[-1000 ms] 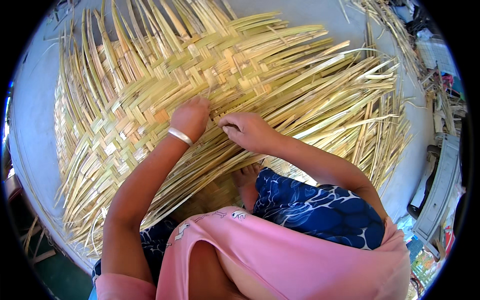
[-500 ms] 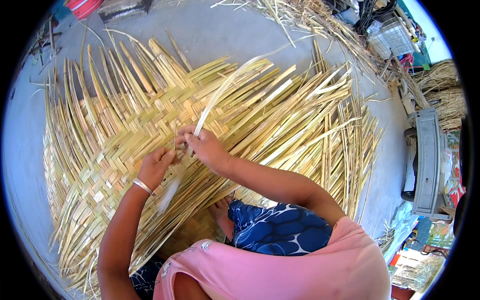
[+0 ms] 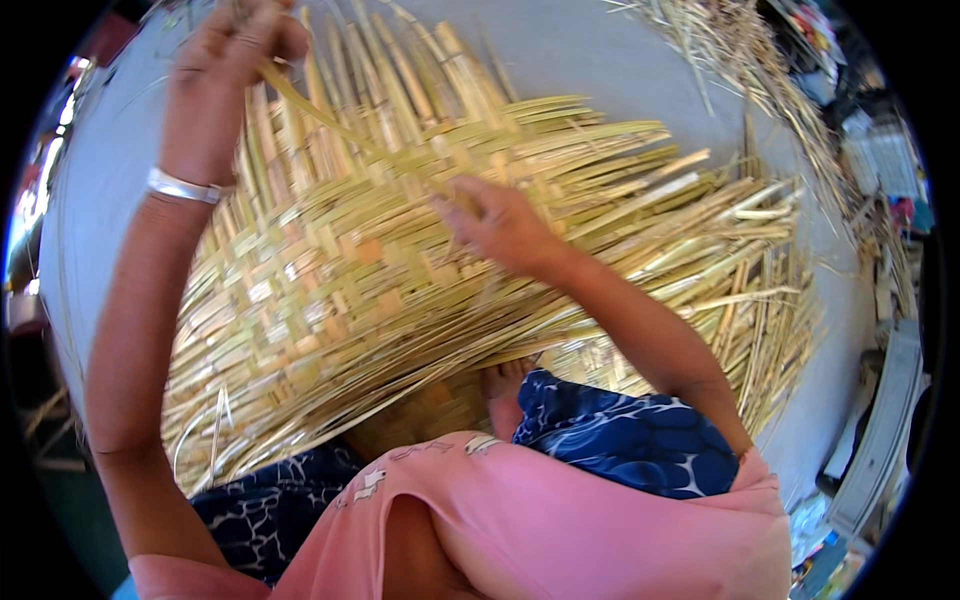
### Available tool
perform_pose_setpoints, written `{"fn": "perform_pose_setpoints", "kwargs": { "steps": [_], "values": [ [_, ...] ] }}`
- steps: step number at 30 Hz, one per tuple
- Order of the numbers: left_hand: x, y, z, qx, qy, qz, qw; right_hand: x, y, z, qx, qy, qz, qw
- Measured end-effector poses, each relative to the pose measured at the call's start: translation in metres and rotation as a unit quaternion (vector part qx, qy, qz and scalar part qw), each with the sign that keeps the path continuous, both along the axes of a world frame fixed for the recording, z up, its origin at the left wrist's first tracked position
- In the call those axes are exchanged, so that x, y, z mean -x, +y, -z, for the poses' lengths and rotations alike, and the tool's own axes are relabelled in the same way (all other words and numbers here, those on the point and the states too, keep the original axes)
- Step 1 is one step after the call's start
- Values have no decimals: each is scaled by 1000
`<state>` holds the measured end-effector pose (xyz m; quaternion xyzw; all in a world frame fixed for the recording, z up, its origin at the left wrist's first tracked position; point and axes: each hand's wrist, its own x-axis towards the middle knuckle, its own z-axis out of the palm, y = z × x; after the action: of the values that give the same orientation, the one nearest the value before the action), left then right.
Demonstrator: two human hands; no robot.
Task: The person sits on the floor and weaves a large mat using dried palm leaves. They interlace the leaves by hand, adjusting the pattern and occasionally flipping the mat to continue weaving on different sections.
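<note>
A partly woven mat (image 3: 330,270) of yellow-green split-cane strips spreads over the floor in front of me, its loose ends fanning out at the far and right sides. Raised over its far left edge, my left hand (image 3: 235,55) has its fingers closed on a narrow cane strip (image 3: 320,115). That strip slants down to the right, towards the middle of the weave. Above the mat's middle, near the strip's lower end, is my right hand (image 3: 495,230). Its fingers are somewhat blurred but look stretched and apart; whether they touch the strip is unclear.
Loose straw and strips (image 3: 735,60) lie along the far right of the grey floor (image 3: 620,60). At the right edge stands a grey metal cart-like frame (image 3: 880,430). My bare foot (image 3: 508,385) rests by the mat's near edge, beside another woven piece (image 3: 430,410).
My hands were together over the weave; the left has swung up and away to the far left with a strip, while the right no longer shows the pale strip. The view has shifted.
</note>
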<state>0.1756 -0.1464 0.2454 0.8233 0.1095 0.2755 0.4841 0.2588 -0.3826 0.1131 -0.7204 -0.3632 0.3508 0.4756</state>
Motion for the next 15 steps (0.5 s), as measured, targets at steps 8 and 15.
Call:
{"fn": "perform_pose_setpoints", "kwargs": {
  "steps": [8, 15],
  "values": [
    [153, 103, 17, 221, 64, -259, 938, -44, 7, -40, 8, 3, -72, 997],
    [255, 131, 143, 433, 62, -360, 824, -67, 9, 0, 123, -354, -156, 914]
  ]
}}
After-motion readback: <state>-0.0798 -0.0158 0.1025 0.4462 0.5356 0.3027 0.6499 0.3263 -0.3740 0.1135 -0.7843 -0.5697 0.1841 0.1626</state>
